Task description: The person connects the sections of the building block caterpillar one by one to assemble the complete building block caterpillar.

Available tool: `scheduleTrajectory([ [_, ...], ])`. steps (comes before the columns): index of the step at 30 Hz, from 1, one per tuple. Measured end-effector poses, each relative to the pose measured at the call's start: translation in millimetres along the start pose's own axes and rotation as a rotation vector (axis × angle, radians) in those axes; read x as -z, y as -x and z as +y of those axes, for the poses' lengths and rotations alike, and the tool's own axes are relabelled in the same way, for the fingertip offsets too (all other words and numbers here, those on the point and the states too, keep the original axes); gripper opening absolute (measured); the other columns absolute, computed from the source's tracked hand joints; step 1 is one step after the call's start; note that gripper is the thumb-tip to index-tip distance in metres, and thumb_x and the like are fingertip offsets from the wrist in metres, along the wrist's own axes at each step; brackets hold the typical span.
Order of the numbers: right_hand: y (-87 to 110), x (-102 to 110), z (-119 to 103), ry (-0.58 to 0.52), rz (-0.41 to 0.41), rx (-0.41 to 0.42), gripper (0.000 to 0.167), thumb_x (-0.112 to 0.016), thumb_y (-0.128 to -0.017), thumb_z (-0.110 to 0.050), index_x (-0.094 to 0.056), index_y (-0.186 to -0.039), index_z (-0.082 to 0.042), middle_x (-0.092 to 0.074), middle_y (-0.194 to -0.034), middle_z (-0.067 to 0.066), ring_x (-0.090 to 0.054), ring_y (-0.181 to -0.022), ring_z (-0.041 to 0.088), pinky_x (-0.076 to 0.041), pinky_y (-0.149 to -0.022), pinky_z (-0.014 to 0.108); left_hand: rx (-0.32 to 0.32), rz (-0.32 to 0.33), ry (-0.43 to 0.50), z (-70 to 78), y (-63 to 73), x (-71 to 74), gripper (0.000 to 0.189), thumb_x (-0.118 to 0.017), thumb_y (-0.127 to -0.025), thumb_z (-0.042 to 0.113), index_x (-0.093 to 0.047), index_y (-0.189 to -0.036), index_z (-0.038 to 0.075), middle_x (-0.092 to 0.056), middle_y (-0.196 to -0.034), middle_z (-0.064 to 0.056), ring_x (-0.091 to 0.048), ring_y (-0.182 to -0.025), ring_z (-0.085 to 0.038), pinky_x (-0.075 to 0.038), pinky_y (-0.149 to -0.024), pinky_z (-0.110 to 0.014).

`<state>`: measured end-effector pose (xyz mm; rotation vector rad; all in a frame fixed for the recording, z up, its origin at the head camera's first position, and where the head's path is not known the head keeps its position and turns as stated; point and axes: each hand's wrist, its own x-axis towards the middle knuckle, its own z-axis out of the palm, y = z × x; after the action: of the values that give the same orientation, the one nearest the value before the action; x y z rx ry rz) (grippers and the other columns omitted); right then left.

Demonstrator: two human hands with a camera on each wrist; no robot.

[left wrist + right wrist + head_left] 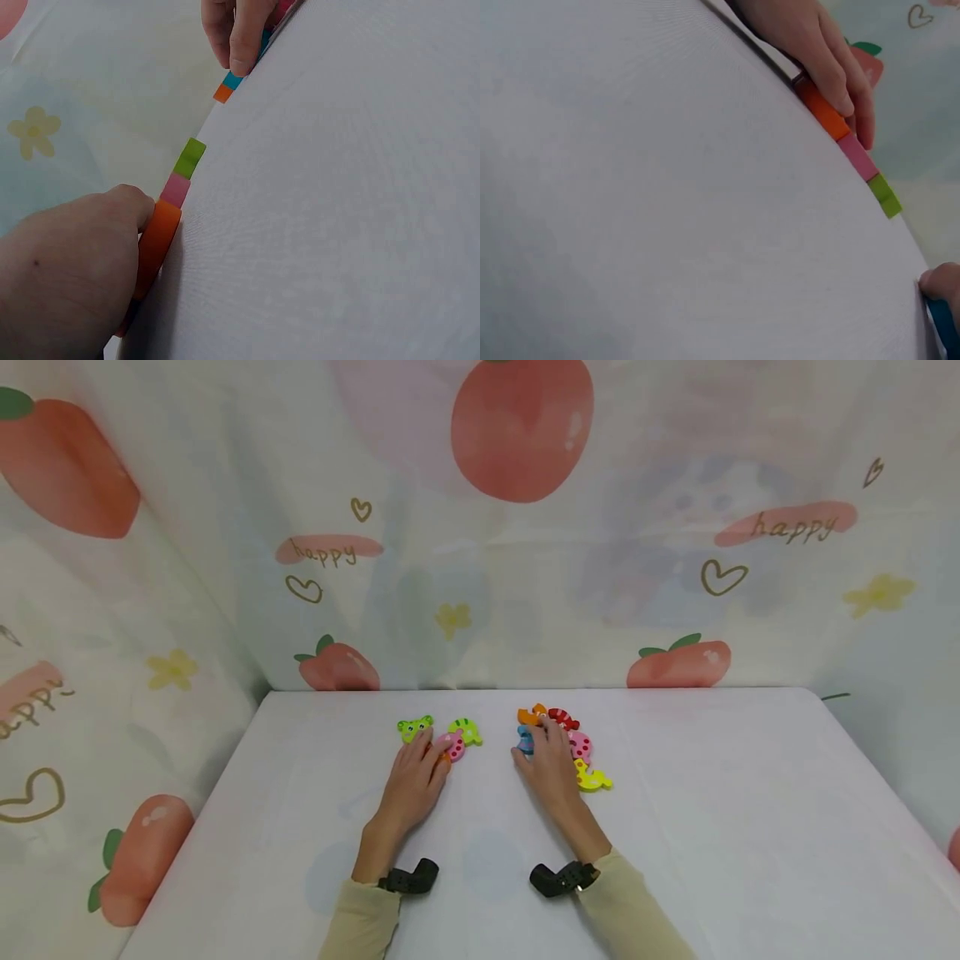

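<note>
Flat animal-shaped toy pieces lie in two groups on the white table. My left hand rests palm down over the left group, touching an orange piece. Around its fingertips are a green frog-like head piece, a pink spotted piece and a green striped piece. Over the right group, my right hand reaches with extended fingers, its thumb beside a blue piece. An orange piece and a red striped piece lie by its fingertips. Its fingers partly hide several pieces.
To the right of my right hand lie another pink spotted piece and a yellow spotted piece. The white tabletop meets a fruit-printed cloth backdrop along its far edge. Black cameras are strapped to both wrists.
</note>
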<state>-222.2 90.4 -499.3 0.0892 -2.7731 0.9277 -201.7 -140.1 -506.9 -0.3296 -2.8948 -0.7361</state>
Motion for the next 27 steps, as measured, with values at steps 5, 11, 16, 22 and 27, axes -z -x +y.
scheduleTrajectory([
  [5, 1.2, 0, 2, 0.012, 0.020, 0.060, 0.043, -0.073, -0.086, -0.024, -0.064, -0.123, -0.004, -0.050, -0.139, 0.014, -0.042, -0.132, 0.032, -0.046, -0.107, 0.048, 0.005, -0.010, -0.008, 2.2, 0.0, 1.2, 0.041, -0.045, -0.102, 0.031, -0.051, -0.141, 0.021, -0.031, -0.159, -0.010, -0.023, -0.150, -0.026, -0.017, -0.124, -0.047],
  [11, 6.8, 0, 2, 0.014, 0.022, 0.114, 0.041, -0.076, -0.083, -0.023, -0.066, -0.119, -0.006, -0.058, -0.129, 0.013, -0.049, -0.125, 0.031, -0.050, -0.102, 0.045, 0.003, -0.008, 0.004, 2.6, 0.0, 1.1, 0.041, -0.044, -0.102, 0.032, -0.050, -0.142, 0.022, -0.031, -0.159, -0.010, -0.023, -0.150, -0.025, -0.016, -0.124, -0.047],
  [16, 9.5, -2, 2, -0.014, -0.036, 0.103, 0.045, -0.075, -0.084, -0.025, -0.063, -0.124, -0.008, -0.056, -0.133, 0.012, -0.049, -0.126, 0.030, -0.050, -0.102, 0.045, 0.000, -0.007, -0.003, 1.1, -0.1, -0.6, 0.041, -0.045, -0.102, 0.032, -0.049, -0.142, 0.022, -0.031, -0.159, -0.009, -0.023, -0.150, -0.025, -0.016, -0.124, -0.047],
  [22, 9.9, -2, 3, -0.067, -0.051, 0.109, 0.042, -0.074, -0.084, -0.021, -0.063, -0.123, -0.009, -0.059, -0.131, 0.012, -0.050, -0.125, 0.030, -0.048, -0.105, 0.047, 0.002, -0.006, 0.002, 0.8, -0.2, -0.2, 0.041, -0.045, -0.102, 0.032, -0.049, -0.142, 0.022, -0.031, -0.159, -0.009, -0.023, -0.150, -0.025, -0.016, -0.124, -0.046],
  [27, 9.4, -1, 2, -0.098, -0.062, 0.090, 0.041, -0.074, -0.084, -0.023, -0.062, -0.121, -0.010, -0.060, -0.129, 0.012, -0.051, -0.123, 0.030, -0.049, -0.103, 0.046, 0.003, -0.003, -0.003, 1.3, 0.1, 0.9, 0.041, -0.045, -0.102, 0.032, -0.050, -0.142, 0.021, -0.031, -0.159, -0.010, -0.023, -0.150, -0.025, -0.017, -0.124, -0.047],
])
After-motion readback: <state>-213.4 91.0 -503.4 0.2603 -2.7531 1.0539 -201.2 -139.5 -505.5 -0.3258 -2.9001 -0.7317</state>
